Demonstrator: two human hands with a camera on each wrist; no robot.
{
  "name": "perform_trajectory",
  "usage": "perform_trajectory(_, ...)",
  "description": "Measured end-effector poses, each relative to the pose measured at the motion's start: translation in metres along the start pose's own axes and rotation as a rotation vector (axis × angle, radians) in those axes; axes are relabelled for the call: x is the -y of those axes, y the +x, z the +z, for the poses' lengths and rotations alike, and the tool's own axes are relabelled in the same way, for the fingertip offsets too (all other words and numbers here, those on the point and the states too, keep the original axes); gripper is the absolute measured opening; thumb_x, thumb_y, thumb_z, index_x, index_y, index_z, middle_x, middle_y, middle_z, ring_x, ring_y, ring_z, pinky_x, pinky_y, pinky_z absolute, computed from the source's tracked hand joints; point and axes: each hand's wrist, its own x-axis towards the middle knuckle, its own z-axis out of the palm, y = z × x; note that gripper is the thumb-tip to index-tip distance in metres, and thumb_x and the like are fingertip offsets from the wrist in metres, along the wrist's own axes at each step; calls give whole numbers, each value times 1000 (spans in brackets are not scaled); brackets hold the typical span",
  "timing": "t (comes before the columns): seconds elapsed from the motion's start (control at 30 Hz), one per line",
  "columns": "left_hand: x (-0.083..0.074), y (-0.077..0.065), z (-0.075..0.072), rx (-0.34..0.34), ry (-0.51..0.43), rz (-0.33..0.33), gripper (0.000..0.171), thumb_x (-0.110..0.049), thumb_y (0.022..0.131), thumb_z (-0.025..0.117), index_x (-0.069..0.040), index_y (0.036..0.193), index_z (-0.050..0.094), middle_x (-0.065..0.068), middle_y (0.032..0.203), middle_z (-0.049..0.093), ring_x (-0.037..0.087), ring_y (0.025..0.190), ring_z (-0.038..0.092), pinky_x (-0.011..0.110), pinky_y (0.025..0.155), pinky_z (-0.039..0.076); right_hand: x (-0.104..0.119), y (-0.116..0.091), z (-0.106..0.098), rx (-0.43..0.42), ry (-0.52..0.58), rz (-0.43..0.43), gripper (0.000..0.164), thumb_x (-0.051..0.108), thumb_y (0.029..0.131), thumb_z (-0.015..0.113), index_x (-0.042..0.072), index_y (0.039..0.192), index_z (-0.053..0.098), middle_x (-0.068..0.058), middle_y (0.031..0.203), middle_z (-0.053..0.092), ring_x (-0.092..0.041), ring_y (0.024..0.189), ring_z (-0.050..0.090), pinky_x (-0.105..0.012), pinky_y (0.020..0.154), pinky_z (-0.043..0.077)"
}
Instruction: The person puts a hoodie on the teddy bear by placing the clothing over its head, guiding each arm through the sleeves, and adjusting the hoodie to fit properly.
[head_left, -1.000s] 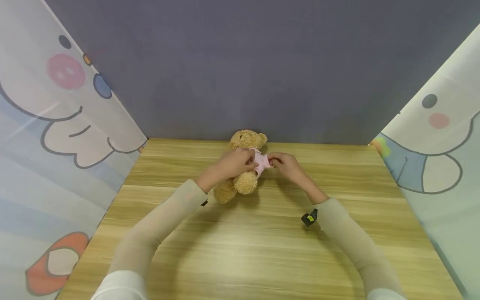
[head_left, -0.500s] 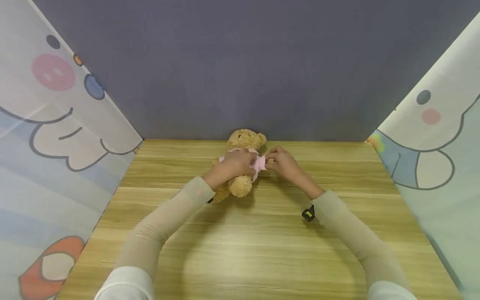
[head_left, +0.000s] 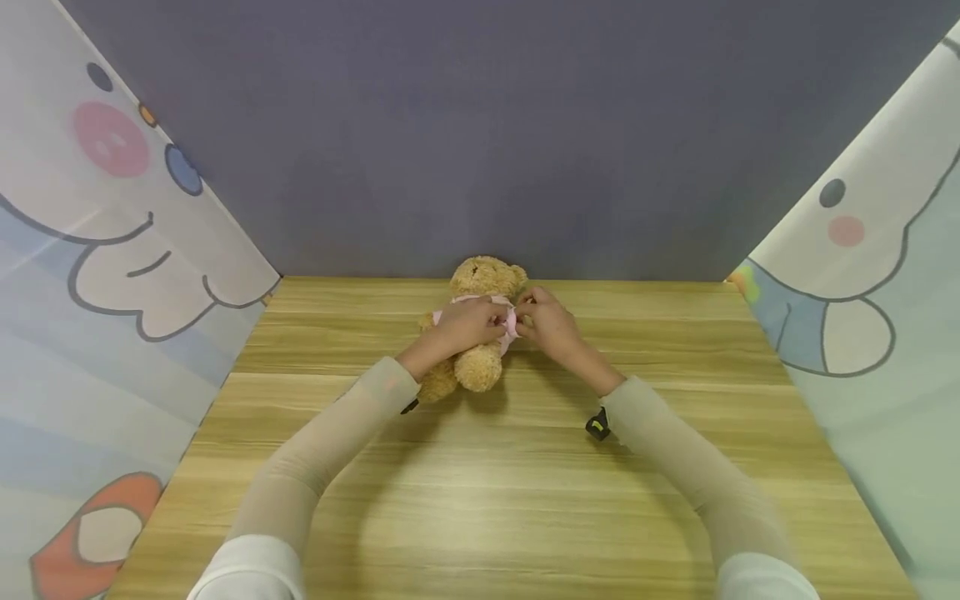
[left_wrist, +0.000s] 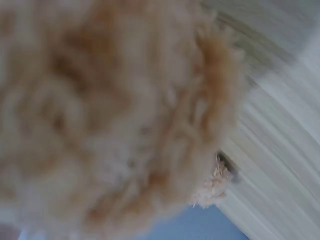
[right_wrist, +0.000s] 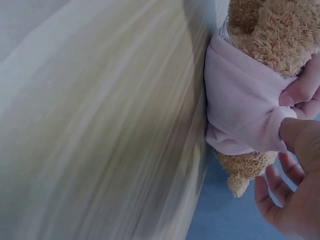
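Observation:
A tan plush teddy bear [head_left: 483,277] in a pink shirt [right_wrist: 240,100] leans back at the table's far side. Over its belly lies my left hand [head_left: 468,325]; in the right wrist view, its fingertips [right_wrist: 295,95] pinch a fold of the shirt. My right hand [head_left: 551,327] holds the shirt's sleeve opening on the bear's right side of the picture, its thumb at the cloth edge and the other fingers spread below. Blurred, curly fur of the bear [left_wrist: 110,110] fills most of the left wrist view, and the left hand hides the bear's middle.
The wood-grain table [head_left: 480,492] reaches back to a dark grey panel [head_left: 480,133]. Cartoon-printed curtains [head_left: 112,275] hang on both sides. A small black camera [head_left: 597,425] sits at the right wrist.
My right hand has moved left, closer to the left hand, and the sleeve between them is less stretched out. The left hand stays over the bear's belly.

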Motion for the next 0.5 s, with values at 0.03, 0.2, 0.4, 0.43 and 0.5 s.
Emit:
perform_trajectory(0.03,1,-1,1,-11,-14,-3,15,-30,102,59,-23,89,62,1,87,54,16,69,48,28,57,36,0,0,-1,-9,-10,-3,7,10,95,72,6,97,76,-11,121,57,-30,105,56,-38,68,53)
perform_trajectory(0.2,0,-5,2,-32,-83,-12,17,-25,95,60,-21,80,54,2,82,50,16,66,44,28,55,29,-13,-3,-9,-73,-8,83,4,12,93,75,8,91,75,-12,127,51,-35,115,50,-44,74,53)
perform_trajectory(0.4,-5,-7,5,-12,-54,-42,16,-29,95,60,-23,82,53,0,83,48,15,66,42,28,53,29,-25,-7,-16,-18,114,115,11,13,93,75,4,100,77,-18,122,54,-35,113,52,-49,98,44)
perform_trajectory(0.43,-6,-7,6,-16,-30,-48,17,-31,96,59,-23,82,53,0,83,49,15,66,43,28,53,30,-25,-8,-18,9,138,111,13,14,94,74,4,101,77,-19,122,54,-36,115,51,-50,98,44)
perform_trajectory(0.5,-7,-6,7,-24,20,-57,22,-37,99,57,-23,83,53,-1,83,49,14,66,44,28,53,31,-22,-9,-22,52,174,104,15,16,94,75,3,103,76,-21,122,54,-37,117,51,-52,100,43)
